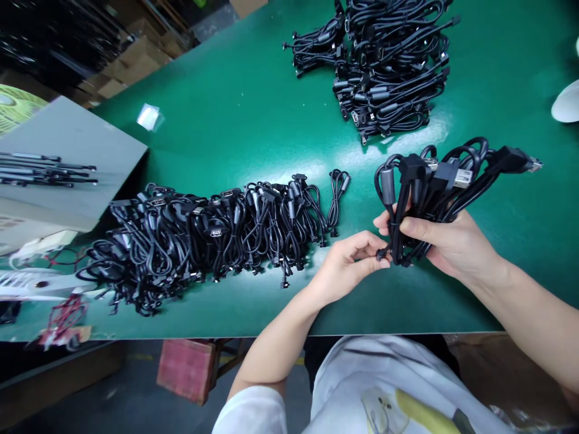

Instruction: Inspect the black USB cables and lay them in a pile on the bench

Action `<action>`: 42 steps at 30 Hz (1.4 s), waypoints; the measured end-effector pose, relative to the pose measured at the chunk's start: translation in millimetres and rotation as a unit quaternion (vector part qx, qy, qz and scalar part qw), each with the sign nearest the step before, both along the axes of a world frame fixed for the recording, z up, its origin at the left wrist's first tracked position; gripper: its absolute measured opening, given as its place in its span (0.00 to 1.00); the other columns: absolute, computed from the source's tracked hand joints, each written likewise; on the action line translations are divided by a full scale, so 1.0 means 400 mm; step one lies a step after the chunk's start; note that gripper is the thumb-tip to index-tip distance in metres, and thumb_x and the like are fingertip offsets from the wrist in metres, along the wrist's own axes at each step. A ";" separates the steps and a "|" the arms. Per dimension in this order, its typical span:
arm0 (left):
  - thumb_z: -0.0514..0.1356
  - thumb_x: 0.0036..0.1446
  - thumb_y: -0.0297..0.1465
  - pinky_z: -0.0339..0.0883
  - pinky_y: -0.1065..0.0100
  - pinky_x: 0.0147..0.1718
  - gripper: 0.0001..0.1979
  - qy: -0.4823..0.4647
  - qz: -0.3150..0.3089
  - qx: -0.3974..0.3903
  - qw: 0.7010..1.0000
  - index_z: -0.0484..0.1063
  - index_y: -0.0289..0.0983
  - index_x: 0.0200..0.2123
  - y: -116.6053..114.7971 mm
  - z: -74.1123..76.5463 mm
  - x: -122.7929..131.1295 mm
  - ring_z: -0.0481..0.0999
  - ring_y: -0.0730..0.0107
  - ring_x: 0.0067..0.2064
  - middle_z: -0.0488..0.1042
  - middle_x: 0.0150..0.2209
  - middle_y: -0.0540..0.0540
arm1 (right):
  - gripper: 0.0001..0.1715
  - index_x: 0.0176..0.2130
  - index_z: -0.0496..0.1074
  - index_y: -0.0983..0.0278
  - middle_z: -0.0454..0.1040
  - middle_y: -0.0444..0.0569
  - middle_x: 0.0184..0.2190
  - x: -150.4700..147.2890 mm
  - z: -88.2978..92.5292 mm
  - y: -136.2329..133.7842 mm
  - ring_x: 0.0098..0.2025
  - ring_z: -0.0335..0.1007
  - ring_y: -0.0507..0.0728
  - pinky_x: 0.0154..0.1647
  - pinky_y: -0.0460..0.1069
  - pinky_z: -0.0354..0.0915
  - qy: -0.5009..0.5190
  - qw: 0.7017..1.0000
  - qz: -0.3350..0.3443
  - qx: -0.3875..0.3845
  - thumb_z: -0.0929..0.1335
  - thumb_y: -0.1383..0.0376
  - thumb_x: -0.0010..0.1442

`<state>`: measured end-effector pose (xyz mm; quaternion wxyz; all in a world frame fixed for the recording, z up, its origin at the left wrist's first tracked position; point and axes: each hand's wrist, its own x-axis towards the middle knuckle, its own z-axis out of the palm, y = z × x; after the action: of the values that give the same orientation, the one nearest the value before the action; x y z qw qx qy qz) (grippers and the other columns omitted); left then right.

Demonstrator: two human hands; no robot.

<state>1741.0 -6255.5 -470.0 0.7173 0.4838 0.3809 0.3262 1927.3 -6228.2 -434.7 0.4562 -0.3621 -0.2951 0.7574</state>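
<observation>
My right hand grips a bunch of coiled black cables above the green table, with metal plugs sticking out at the top and right. Thumb and fingers of my left hand are closed on a small black cable connector at the lower left of that bunch. To the left of my hands, a long pile of tied black cables covers part of the table. One separate coiled cable lies at the pile's right end.
Another stack of bundled cables lies at the back of the green table. A grey machine or box with thin black rods on top stands at the left. A small plastic bag and a white object are also there. A red stool stands below.
</observation>
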 end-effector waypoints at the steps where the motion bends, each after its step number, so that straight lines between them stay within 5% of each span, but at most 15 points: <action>1: 0.69 0.56 0.35 0.67 0.73 0.38 0.11 0.005 -0.003 0.003 1.000 0.72 0.35 0.35 0.000 0.003 -0.001 0.73 0.75 0.35 0.75 0.35 0.49 | 0.12 0.36 0.77 0.59 0.80 0.44 0.32 0.002 0.000 0.002 0.36 0.79 0.59 0.44 0.56 0.77 0.003 1.000 0.002 -0.002 0.78 0.65 0.50; 4: 0.68 0.57 0.36 0.69 0.70 0.41 0.12 0.031 -0.027 0.043 0.998 0.73 0.36 0.40 0.005 0.015 -0.006 0.75 0.71 0.38 0.77 0.39 0.46 | 0.13 0.36 0.78 0.59 0.79 0.44 0.31 0.010 -0.003 0.012 0.33 0.77 0.56 0.44 0.55 0.76 0.012 1.000 0.021 -0.010 0.79 0.63 0.49; 7: 0.64 0.61 0.38 0.68 0.60 0.54 0.15 0.131 0.000 0.197 0.972 0.73 0.38 0.48 0.020 0.018 -0.013 0.74 0.60 0.52 0.74 0.50 0.40 | 0.13 0.36 0.79 0.61 0.74 0.41 0.26 0.021 -0.009 0.029 0.29 0.71 0.51 0.46 0.53 0.75 0.013 1.000 0.017 -0.017 0.79 0.62 0.48; 10: 0.60 0.64 0.37 0.59 0.50 0.62 0.18 0.381 0.101 0.358 0.847 0.69 0.38 0.55 0.039 -0.003 -0.021 0.63 0.51 0.64 0.67 0.61 0.35 | 0.16 0.38 0.80 0.62 0.72 0.40 0.27 0.025 -0.014 0.042 0.29 0.69 0.49 0.52 0.54 0.74 0.001 0.999 -0.004 -0.038 0.80 0.65 0.47; 13: 0.60 0.64 0.34 0.59 0.46 0.61 0.20 0.567 0.084 0.391 0.720 0.67 0.31 0.56 0.055 -0.032 -0.030 0.61 0.44 0.65 0.62 0.64 0.28 | 0.20 0.40 0.80 0.62 0.75 0.42 0.31 0.020 -0.020 0.046 0.33 0.73 0.51 0.57 0.54 0.72 -0.003 0.997 -0.010 -0.071 0.80 0.67 0.45; 17: 0.57 0.65 0.30 0.67 0.53 0.51 0.08 0.628 0.033 0.392 0.672 0.72 0.33 0.44 0.064 -0.039 -0.045 0.72 0.51 0.53 0.71 0.56 0.35 | 0.18 0.39 0.80 0.64 0.77 0.44 0.32 0.006 -0.042 0.048 0.32 0.74 0.50 0.54 0.51 0.74 -0.009 0.993 -0.029 -0.113 0.79 0.70 0.46; 20: 0.54 0.65 0.25 0.68 0.57 0.44 0.05 0.622 0.026 0.384 0.682 0.71 0.35 0.40 0.063 -0.032 -0.050 0.73 0.56 0.45 0.75 0.48 0.39 | 0.08 0.34 0.80 0.67 0.76 0.44 0.27 -0.001 -0.065 0.058 0.29 0.72 0.50 0.50 0.50 0.77 0.003 0.984 -0.084 -0.157 0.75 0.72 0.50; 22: 0.52 0.65 0.23 0.67 0.58 0.44 0.06 0.585 0.040 0.379 0.716 0.69 0.36 0.40 0.061 -0.030 -0.050 0.72 0.59 0.43 0.75 0.42 0.41 | 0.02 0.31 0.79 0.67 0.77 0.47 0.28 -0.002 -0.077 0.067 0.31 0.75 0.51 0.48 0.50 0.78 0.015 0.975 -0.123 -0.186 0.72 0.72 0.54; 27: 0.57 0.63 0.27 0.66 0.67 0.44 0.07 0.290 0.174 0.240 0.910 0.66 0.40 0.44 0.056 -0.025 -0.044 0.72 0.68 0.42 0.72 0.41 0.47 | 0.07 0.31 0.78 0.66 0.81 0.53 0.42 0.002 -0.084 0.077 0.46 0.78 0.57 0.50 0.53 0.77 0.025 0.967 -0.164 -0.194 0.69 0.73 0.57; 29: 0.61 0.61 0.29 0.67 0.70 0.44 0.08 0.139 0.209 0.146 0.957 0.67 0.40 0.44 0.055 -0.019 -0.038 0.73 0.71 0.42 0.72 0.42 0.48 | 0.05 0.32 0.78 0.66 0.81 0.53 0.44 -0.005 -0.083 0.067 0.48 0.77 0.59 0.51 0.54 0.77 0.019 0.972 -0.148 -0.183 0.71 0.72 0.56; 34: 0.68 0.56 0.31 0.67 0.74 0.40 0.13 -0.026 0.230 0.058 0.971 0.67 0.39 0.41 0.040 -0.010 -0.008 0.72 0.75 0.39 0.72 0.39 0.50 | 0.13 0.37 0.80 0.65 0.81 0.50 0.35 -0.038 -0.089 0.014 0.35 0.76 0.55 0.37 0.48 0.75 -0.030 0.984 0.036 -0.169 0.78 0.67 0.48; 37: 0.69 0.55 0.31 0.67 0.74 0.39 0.13 -0.026 0.232 0.057 0.971 0.68 0.39 0.40 0.029 -0.007 0.003 0.72 0.76 0.38 0.72 0.38 0.50 | 0.17 0.35 0.79 0.64 0.78 0.44 0.29 -0.049 -0.091 -0.006 0.28 0.70 0.52 0.27 0.44 0.67 -0.080 0.988 0.048 -0.127 0.80 0.65 0.43; 42: 0.66 0.59 0.37 0.67 0.72 0.43 0.12 0.008 0.235 0.090 0.968 0.71 0.39 0.43 0.034 0.001 -0.013 0.72 0.74 0.38 0.72 0.37 0.49 | 0.20 0.39 0.80 0.62 0.80 0.46 0.37 -0.041 -0.081 -0.007 0.42 0.75 0.60 0.44 0.52 0.69 -0.150 0.987 0.033 -0.040 0.80 0.61 0.44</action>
<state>1735.9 -6241.9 -469.5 0.5712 0.4459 0.4586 0.5144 1910.7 -6231.0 -467.2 0.3668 -0.4790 -0.3418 0.7206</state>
